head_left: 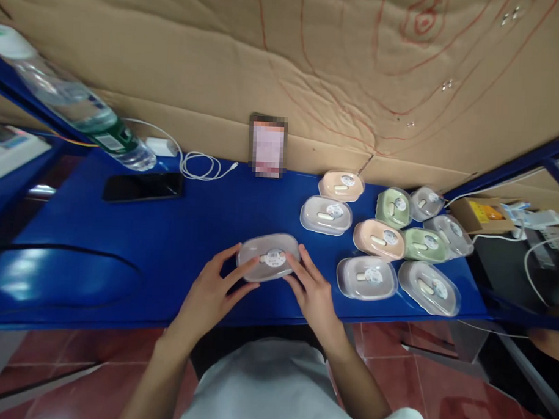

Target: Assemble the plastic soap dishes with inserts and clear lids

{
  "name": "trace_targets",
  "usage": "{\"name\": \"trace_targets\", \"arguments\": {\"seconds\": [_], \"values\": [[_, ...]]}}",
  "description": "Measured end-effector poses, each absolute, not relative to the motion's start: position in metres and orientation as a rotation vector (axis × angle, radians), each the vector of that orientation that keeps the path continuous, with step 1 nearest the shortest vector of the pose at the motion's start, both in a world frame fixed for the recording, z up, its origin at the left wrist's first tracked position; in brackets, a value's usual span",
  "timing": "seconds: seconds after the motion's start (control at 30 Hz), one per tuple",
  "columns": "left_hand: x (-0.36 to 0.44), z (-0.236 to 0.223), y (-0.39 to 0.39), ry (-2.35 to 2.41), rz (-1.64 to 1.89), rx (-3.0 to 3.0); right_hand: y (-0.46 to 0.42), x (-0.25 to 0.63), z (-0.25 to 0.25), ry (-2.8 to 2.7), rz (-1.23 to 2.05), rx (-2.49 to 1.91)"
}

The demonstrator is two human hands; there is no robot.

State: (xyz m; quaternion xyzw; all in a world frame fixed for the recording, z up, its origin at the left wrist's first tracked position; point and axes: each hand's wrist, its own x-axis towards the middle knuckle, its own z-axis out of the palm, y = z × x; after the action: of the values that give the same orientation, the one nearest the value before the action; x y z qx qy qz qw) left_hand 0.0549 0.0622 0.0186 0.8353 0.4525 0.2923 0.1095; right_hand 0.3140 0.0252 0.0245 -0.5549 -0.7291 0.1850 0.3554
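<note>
A small grey plastic box (254,268) with a clear lid and a round white label is held between my two hands, close to the front edge of the blue table. My left hand (215,287) grips its left end, with a finger over the lid and the thumb at the near side. My right hand (311,290) holds the right end in the same way, a fingertip near the label. To the right are several similar lidded boxes, among them a grey one (350,279), a peach one (368,237) and a green one (392,201).
A water bottle (94,117), a black phone (143,187), a white charger (161,147) and its coiled cable (201,165) are at the left on the blue table (206,213). A blurred-out card (267,147) leans on the cardboard wall (197,66). Blue frame bars (514,163) rise at the right.
</note>
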Motion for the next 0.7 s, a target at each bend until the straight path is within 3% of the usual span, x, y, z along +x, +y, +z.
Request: {"name": "trace_targets", "arguments": {"seconds": [0.7], "values": [[0.052, 0.023, 0.043, 1.439, 0.762, 2.135, 0.025, 0.319, 0.03, -2.022, 0.582, -1.419]]}}
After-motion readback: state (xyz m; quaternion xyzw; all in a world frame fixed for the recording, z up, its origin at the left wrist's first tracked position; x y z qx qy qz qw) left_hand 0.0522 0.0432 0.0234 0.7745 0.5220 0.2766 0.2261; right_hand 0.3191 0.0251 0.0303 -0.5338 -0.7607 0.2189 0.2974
